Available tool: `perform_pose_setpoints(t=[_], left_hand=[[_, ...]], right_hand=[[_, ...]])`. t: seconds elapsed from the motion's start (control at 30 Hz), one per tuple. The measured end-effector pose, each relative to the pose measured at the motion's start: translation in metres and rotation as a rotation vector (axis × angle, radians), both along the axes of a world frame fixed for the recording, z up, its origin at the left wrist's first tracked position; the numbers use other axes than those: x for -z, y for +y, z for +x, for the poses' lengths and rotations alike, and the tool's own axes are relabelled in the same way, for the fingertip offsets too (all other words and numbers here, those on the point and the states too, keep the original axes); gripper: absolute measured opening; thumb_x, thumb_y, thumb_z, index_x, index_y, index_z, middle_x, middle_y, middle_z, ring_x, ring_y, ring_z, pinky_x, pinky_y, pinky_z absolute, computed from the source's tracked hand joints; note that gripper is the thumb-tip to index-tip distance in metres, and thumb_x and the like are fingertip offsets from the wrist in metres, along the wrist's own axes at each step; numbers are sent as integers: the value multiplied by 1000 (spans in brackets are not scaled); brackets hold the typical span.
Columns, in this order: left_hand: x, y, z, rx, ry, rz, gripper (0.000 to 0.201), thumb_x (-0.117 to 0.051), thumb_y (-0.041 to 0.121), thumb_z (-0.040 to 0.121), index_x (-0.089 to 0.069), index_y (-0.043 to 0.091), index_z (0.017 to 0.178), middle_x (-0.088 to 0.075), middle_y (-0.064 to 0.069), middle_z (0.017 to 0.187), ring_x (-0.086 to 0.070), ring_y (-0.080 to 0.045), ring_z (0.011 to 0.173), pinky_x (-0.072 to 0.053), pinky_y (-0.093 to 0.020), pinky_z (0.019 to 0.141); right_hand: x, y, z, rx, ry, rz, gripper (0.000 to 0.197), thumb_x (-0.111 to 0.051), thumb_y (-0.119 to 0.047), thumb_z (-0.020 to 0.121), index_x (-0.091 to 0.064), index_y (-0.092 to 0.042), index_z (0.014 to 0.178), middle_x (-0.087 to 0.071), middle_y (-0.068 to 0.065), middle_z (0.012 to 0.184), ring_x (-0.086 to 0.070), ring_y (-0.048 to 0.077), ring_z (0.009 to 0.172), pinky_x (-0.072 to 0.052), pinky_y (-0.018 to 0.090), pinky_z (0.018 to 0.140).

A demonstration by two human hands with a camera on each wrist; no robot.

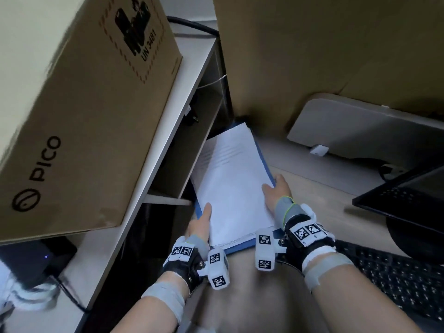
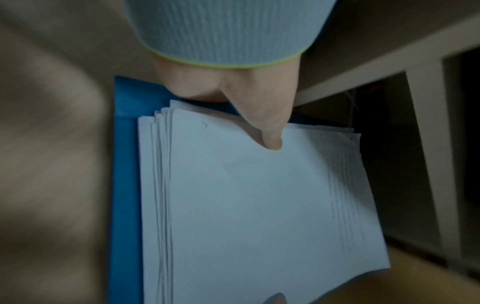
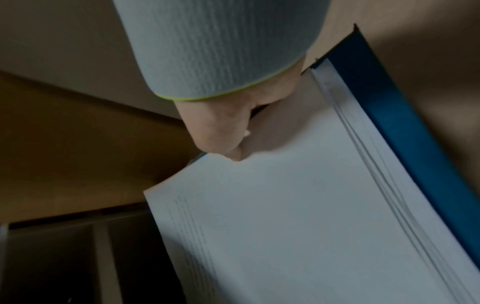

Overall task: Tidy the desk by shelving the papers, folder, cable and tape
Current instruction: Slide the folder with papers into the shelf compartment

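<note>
Left hand (image 1: 200, 224) and right hand (image 1: 276, 191) gripping stack of white papers (image 1: 230, 183) on blue folder (image 1: 241, 247), thumbs on top, beside shelf unit (image 1: 182, 92), cardboard box (image 1: 84, 111) above

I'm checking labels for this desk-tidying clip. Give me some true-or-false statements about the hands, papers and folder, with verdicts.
1. Both hands hold the stack: left hand, right hand. True.
2. The white papers lie on top of the blue folder. True.
3. The folder is red. False: it is blue.
4. The stack already rests fully inside the shelf unit. False: it is held beside the shelf openings.
5. A cardboard box marked PICO sits on the shelf unit. True.
</note>
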State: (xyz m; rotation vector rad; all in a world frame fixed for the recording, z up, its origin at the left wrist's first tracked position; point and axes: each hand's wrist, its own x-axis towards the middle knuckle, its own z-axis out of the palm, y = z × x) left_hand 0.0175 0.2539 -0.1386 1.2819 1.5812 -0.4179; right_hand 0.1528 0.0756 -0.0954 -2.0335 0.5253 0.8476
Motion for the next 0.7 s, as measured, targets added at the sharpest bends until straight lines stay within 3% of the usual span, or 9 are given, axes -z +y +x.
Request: perform_pose_setpoints(t=[0.03,0.1,0.2,0.33,0.43,0.5,0.6,0.7], left_hand=[[-5,-1,2,-19,21,-3,106,-62,93,42,-62,9,107,-71,-6,101,-69,-30,95,-53,-44,93],[-28,-6,10,27,70,-42,93,-57,87,61,-58,7,110,-67,-8,104,-66,-29,97,-49,-37,93],[-35,-13,11,48,58,-94,91,-51,79,76,-54,6,130,-60,-9,115,-59,-28,99,-39,-33,82],[-28,-23,6,62,63,-86,83,-47,71,85,-52,2,131,-55,-9,110,-54,-27,94,-36,-30,79],[-33,-28,6,20,53,-74,80,-45,69,88,-52,1,130,-58,-8,102,-56,-28,93,-38,-31,78],[-30,-31,3,-40,52,-60,77,-46,67,88,-53,2,129,-62,-11,110,-59,-30,101,-39,-31,80],[-36,-46,3,-130,-13,-97,82,-52,76,77,-58,4,116,-66,-10,109,-64,-30,96,-48,-34,83],[8,-55,-7,-226,-32,-95,113,-60,91,38,-59,7,113,-71,-8,99,-70,-32,92,-54,-45,92]], right_hand=[[-5,4,8,-56,-8,-25,40,-52,-30,88,-48,-20,128,-64,10,121,-63,32,103,-50,40,96],[-17,7,26,-124,-37,-93,48,-54,-44,81,-51,-26,126,-65,4,121,-61,31,108,-48,41,97],[-26,-3,38,5,-125,-229,71,-58,-55,70,-46,-26,134,-59,1,131,-50,32,123,-40,43,105],[-18,-22,15,252,-21,-134,97,-72,-52,70,-28,-14,147,-43,13,146,-46,34,131,-37,40,110],[-7,-27,5,267,80,-156,100,-73,-52,69,-27,-9,145,-45,16,144,-46,36,130,-37,40,108],[-6,-28,4,322,136,-221,95,-73,-50,67,-29,-5,138,-46,18,138,-47,38,126,-39,42,103],[-6,-32,-3,368,211,-236,96,-76,-47,68,-25,-2,136,-40,19,141,-46,38,125,-41,44,98],[-5,-36,-11,401,172,-114,108,-79,-37,74,-10,-3,149,-33,18,150,-41,35,135,-37,43,106]])
